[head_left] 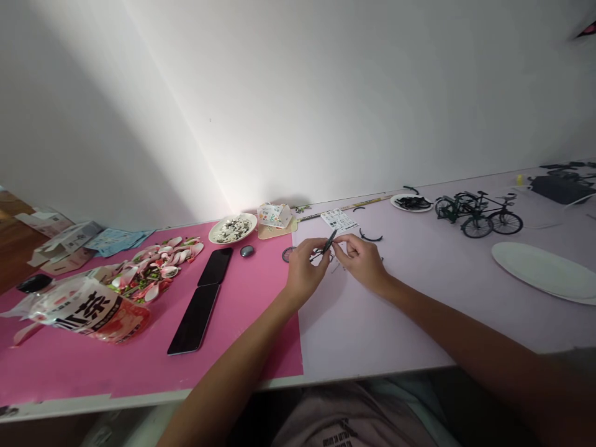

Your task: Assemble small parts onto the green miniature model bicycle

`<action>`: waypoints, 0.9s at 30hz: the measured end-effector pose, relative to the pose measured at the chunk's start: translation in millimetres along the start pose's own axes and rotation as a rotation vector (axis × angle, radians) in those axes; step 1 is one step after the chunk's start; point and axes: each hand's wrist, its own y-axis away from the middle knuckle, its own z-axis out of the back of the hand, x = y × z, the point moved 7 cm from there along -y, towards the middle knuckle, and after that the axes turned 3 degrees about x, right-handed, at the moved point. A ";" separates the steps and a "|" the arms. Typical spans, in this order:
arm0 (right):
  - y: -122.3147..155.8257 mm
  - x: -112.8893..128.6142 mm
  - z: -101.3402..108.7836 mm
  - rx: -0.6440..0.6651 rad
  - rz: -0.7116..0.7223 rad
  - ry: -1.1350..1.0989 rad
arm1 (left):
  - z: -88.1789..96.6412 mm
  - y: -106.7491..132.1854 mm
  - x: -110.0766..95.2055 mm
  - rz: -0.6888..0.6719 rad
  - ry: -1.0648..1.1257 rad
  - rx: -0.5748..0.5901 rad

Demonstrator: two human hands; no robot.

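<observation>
Hands meet over the pale table [419, 323], just past the edge of the pink mat [242, 347]. Left hand [305, 273] and right hand [361, 261] are both pinched in on a thin black part [328, 242], a little stick-like piece that pokes up at a slant between the fingertips. Fingers on both sides are curled tight around it, thumbs and forefingers nearly touching each other. What the piece really is, can't tell, it's too small.

Close by the hands: a small dark wheel [288, 254] at the mat's edge, a curved black strip [370, 236] and a printed sheet [338, 218] just behind them. Further right stand two little model bicycles [477, 214], near a small plate of black bits [411, 202], and a big white plate [544, 272] sits well apart. On the pink mat there's two dark phones [202, 301] end to end, a bowl [233, 228], a pile of wrappers [153, 267] and a snack bag [88, 310].
</observation>
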 end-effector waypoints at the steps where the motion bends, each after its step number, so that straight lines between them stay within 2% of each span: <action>1: -0.1 0.4 0.7 -0.005 0.004 0.014 | -0.4 0.5 -0.4 -0.009 -0.006 -0.004; 7: -0.2 -0.4 4.4 -0.037 0.008 -0.016 | -4.0 4.6 -1.3 -0.064 -0.054 -0.036; 12: -0.3 -5.2 1.1 -0.012 0.009 -0.073 | -8.6 6.4 2.6 -0.043 -0.090 -0.001; 16: 1.4 -5.0 -0.2 -0.012 -0.002 -0.136 | -6.2 5.2 2.8 -0.061 -0.052 -0.018; 23: 1.8 -8.5 -3.1 0.030 -0.129 -0.341 | -8.2 2.7 -2.1 -0.198 0.024 0.058; 27: -0.2 -14.8 -9.1 0.093 -0.207 -0.442 | -10.7 1.3 6.1 -0.182 0.029 0.089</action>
